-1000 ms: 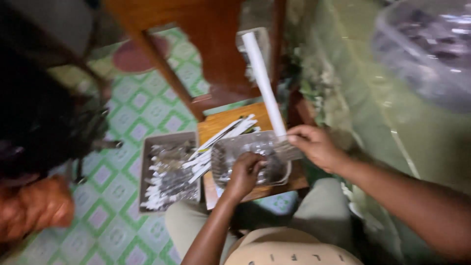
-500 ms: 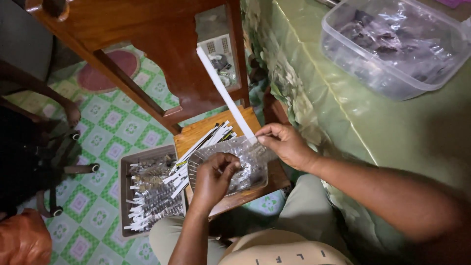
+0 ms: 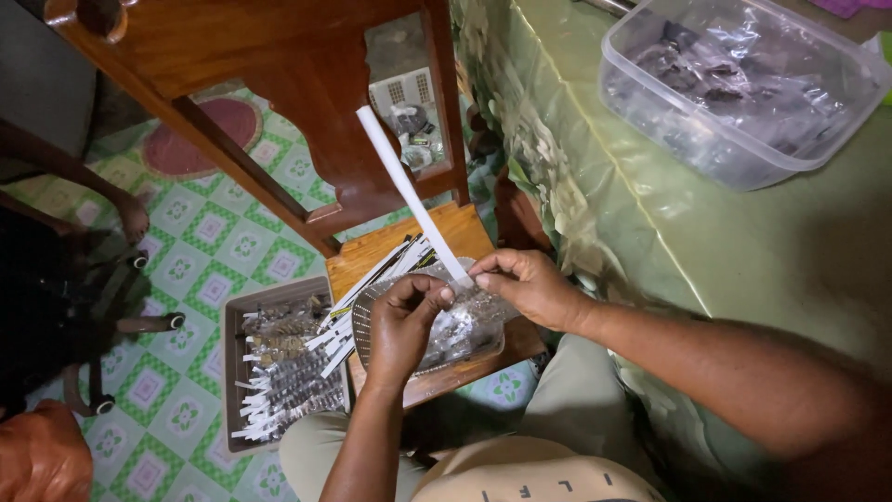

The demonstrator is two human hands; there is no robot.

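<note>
From the head camera, looking straight down, the left hand (image 3: pixel 401 325) and right hand (image 3: pixel 520 286) meet over a small wooden stool (image 3: pixel 437 242). Both pinch the lower end of a long white strip (image 3: pixel 409 195), the fingers closed tight on it, so that it slants up and away towards the top left. Under the hands sits a clear round container (image 3: pixel 465 335) with dark, crinkled contents, resting on the stool's seat beside a loose bundle of white sticks (image 3: pixel 372 284).

Left of the stool, a grey tray (image 3: pixel 232 372) lies on the floor, filled with rows of white-handled pieces. The floor (image 3: pixel 204 242) is tiled in a green and white pattern, with a round reddish mat (image 3: pixel 200 135) further off. Dark wooden furniture (image 3: pixel 279 65) stands above the stool. To the right, a desk under a shiny green cloth (image 3: pixel 743 251) carries a clear plastic tub (image 3: pixel 743 84) of dark wrapped pieces. Another person's bare foot (image 3: pixel 132 216) rests on the tiles at the left.
</note>
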